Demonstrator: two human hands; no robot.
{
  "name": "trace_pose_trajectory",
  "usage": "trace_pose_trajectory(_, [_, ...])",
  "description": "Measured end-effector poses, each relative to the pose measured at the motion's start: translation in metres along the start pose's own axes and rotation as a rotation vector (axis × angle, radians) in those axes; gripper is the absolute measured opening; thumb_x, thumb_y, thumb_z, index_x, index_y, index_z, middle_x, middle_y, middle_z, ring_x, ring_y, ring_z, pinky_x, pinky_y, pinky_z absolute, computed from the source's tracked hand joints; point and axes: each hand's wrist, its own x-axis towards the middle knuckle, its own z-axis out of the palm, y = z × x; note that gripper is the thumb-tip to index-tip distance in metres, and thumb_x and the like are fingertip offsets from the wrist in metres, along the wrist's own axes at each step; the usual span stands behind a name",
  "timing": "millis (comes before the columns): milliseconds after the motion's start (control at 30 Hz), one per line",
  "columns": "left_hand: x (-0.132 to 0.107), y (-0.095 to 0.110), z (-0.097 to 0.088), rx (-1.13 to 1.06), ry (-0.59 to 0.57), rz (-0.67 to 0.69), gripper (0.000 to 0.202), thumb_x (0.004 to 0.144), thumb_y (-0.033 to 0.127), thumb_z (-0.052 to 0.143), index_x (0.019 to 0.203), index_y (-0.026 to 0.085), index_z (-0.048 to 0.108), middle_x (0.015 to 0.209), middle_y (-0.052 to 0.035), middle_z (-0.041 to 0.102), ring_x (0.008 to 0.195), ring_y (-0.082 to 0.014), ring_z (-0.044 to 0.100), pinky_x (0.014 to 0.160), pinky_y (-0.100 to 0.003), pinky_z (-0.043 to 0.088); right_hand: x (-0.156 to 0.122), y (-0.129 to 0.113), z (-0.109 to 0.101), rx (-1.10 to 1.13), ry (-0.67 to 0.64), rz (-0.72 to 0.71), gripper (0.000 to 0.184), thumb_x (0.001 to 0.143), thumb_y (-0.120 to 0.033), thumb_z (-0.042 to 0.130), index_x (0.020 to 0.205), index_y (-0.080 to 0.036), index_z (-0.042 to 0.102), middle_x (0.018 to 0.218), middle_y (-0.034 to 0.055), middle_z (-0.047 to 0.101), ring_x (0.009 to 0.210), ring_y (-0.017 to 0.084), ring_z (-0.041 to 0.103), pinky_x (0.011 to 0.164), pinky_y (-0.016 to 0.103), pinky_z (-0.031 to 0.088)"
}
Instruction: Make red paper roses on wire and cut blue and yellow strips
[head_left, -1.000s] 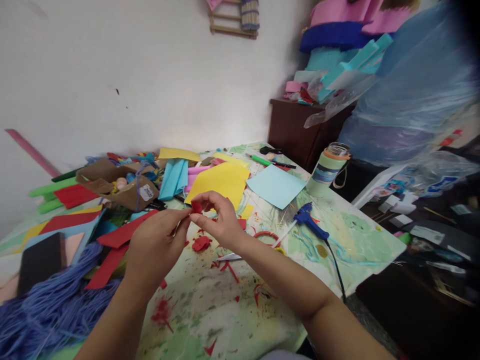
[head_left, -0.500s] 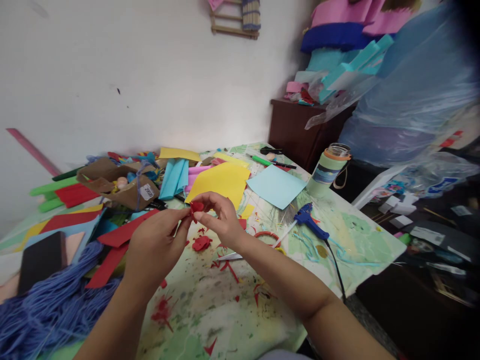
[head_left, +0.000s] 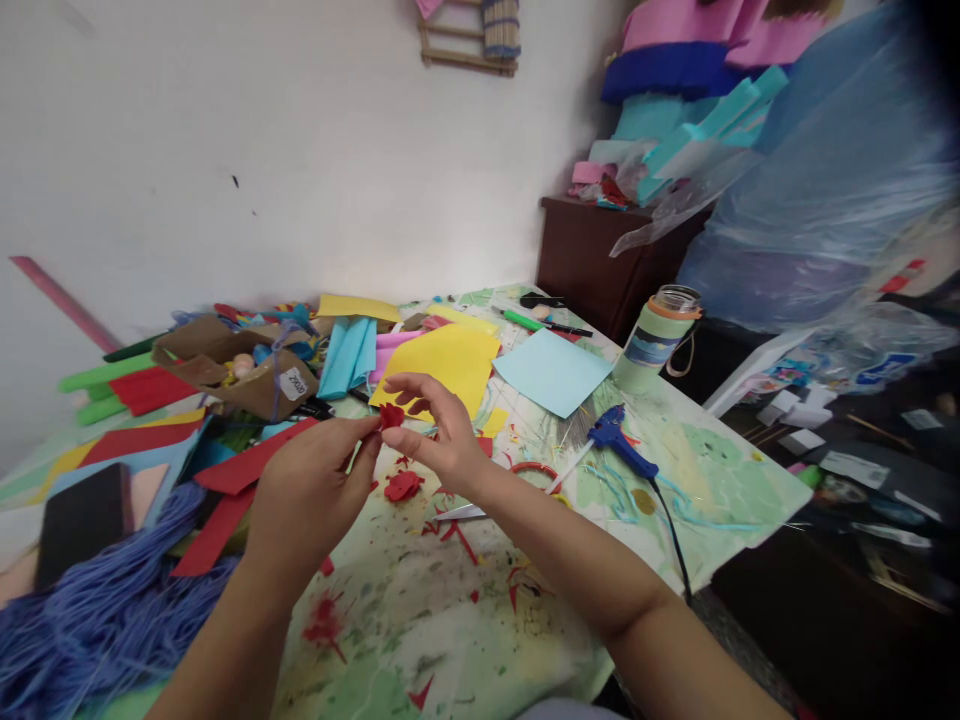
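Observation:
Between the thumb and fingers of my left hand is a small red paper flower, held above the table. My right hand is beside it with its fingers spread and curved; the thumb lies close to the flower, and whether it touches cannot be made out. Below the hands, more red cut-paper pieces lie on the table. The scissors, with red handles, lie partly hidden under my right forearm. Red scraps are scattered nearby.
A blue glue gun with a black cord lies to the right, near a bottle. Yellow paper and light blue paper lie behind. Leftward are a cardboard box, a phone and blue yarn.
The fingers of my right hand have opened and lifted off the red flower. My left hand keeps its pinch on the flower in nearly the same place.

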Motion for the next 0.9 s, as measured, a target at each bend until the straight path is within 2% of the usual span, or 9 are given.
trace_pose_trajectory(100, [-0.002,-0.002,0.0,-0.013,-0.015,0.008,0.02,0.09,0.027,0.051,0.096,0.021,0.069,0.083,-0.0052,0.074,0.073,-0.0202,0.069,0.063,-0.03,0.049,0.0,-0.001,0.0,-0.141,-0.078,-0.032,0.052,0.079,-0.045,0.072,0.122,-0.023,0.052,0.122,0.0097,0.062,0.11,0.023,0.061,0.094,0.04,0.05])
trace_pose_trajectory(167, [-0.002,-0.003,0.001,-0.019,-0.023,0.001,0.021,0.089,0.027,0.05,0.096,0.021,0.069,0.083,-0.0052,0.074,0.074,-0.0206,0.069,0.064,-0.03,0.05,0.0,0.0,0.002,-0.201,-0.094,-0.042,0.049,0.078,-0.043,0.073,0.119,-0.023,0.055,0.117,0.0088,0.064,0.109,0.023,0.061,0.094,0.04,0.05])
trace_pose_trajectory(300, [-0.002,-0.003,0.001,-0.019,-0.009,-0.031,0.022,0.09,0.029,0.052,0.098,0.021,0.071,0.087,-0.0062,0.076,0.078,-0.0206,0.07,0.07,-0.03,0.052,0.0,0.002,0.004,-0.233,-0.045,-0.031,0.032,0.08,-0.041,0.069,0.104,-0.022,0.061,0.102,0.0056,0.068,0.096,0.02,0.064,0.088,0.037,0.052])
trace_pose_trajectory(367, [-0.002,-0.003,0.001,-0.02,-0.018,-0.047,0.023,0.091,0.031,0.053,0.098,0.021,0.072,0.088,-0.0063,0.076,0.079,-0.0204,0.07,0.07,-0.029,0.052,0.001,0.003,0.005,-0.221,-0.019,-0.025,0.029,0.08,-0.042,0.069,0.1,-0.021,0.062,0.097,0.0046,0.068,0.09,0.019,0.064,0.084,0.036,0.052])
trace_pose_trajectory(500, [-0.002,-0.003,0.002,-0.023,-0.033,-0.05,0.024,0.09,0.03,0.053,0.099,0.02,0.072,0.088,-0.0071,0.076,0.079,-0.0205,0.07,0.071,-0.029,0.051,0.001,0.002,0.004,-0.208,-0.02,-0.033,0.031,0.081,-0.045,0.068,0.099,-0.021,0.061,0.096,0.0042,0.068,0.089,0.018,0.064,0.084,0.036,0.052])
trace_pose_trajectory(600, [-0.001,-0.003,0.001,-0.05,-0.034,-0.059,0.022,0.089,0.028,0.053,0.098,0.021,0.072,0.088,-0.0064,0.076,0.078,-0.0199,0.07,0.069,-0.029,0.051,0.0,0.0,0.003,-0.201,-0.01,-0.036,0.039,0.079,-0.049,0.071,0.104,-0.021,0.06,0.101,0.0058,0.067,0.093,0.02,0.062,0.086,0.037,0.051])
trace_pose_trajectory(700, [0.001,-0.003,-0.002,-0.103,-0.025,-0.121,0.02,0.088,0.03,0.056,0.096,0.023,0.073,0.085,-0.0035,0.076,0.074,-0.0179,0.069,0.066,-0.027,0.051,0.0,-0.003,0.002,-0.174,0.012,-0.055,0.047,0.078,-0.055,0.07,0.11,-0.022,0.059,0.105,0.0069,0.065,0.095,0.02,0.061,0.087,0.037,0.052])
trace_pose_trajectory(900, [0.004,-0.004,-0.018,-0.14,0.008,-0.345,0.025,0.089,0.043,0.057,0.092,0.025,0.074,0.073,0.001,0.072,0.063,-0.0152,0.063,0.055,-0.026,0.045,-0.001,-0.007,0.0,-0.125,-0.002,-0.075,0.044,0.085,-0.058,0.062,0.108,-0.021,0.057,0.101,0.0067,0.063,0.09,0.019,0.059,0.085,0.035,0.052])
